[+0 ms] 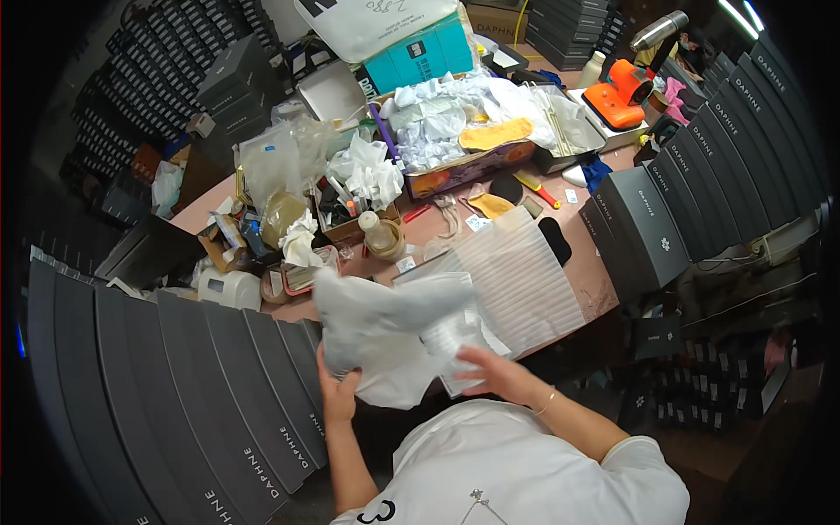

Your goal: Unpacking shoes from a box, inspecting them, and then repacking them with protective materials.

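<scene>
My left hand (339, 389) grips the lower left side of a crumpled white sheet or soft bag (372, 328), thumb in front and fingers behind it. I cannot tell whether anything is wrapped inside. To its right, my right hand (503, 376) is slightly blurred, its fingers stretched apart with nothing visible between them. It hovers beside a shiny white wrapping (464, 328) lying at the table's near edge. Right of that wrapping lies a ribbed translucent foam sheet (516, 276).
Stacks of dark grey shoe boxes rise at the left (184, 376) and right (643, 219). Beyond the foam sheet stands a purple carton (472, 175) full of crumpled white paper. An orange device (617, 92), a plastic bottle (378, 232) and a black insole (554, 241) are on the pink table.
</scene>
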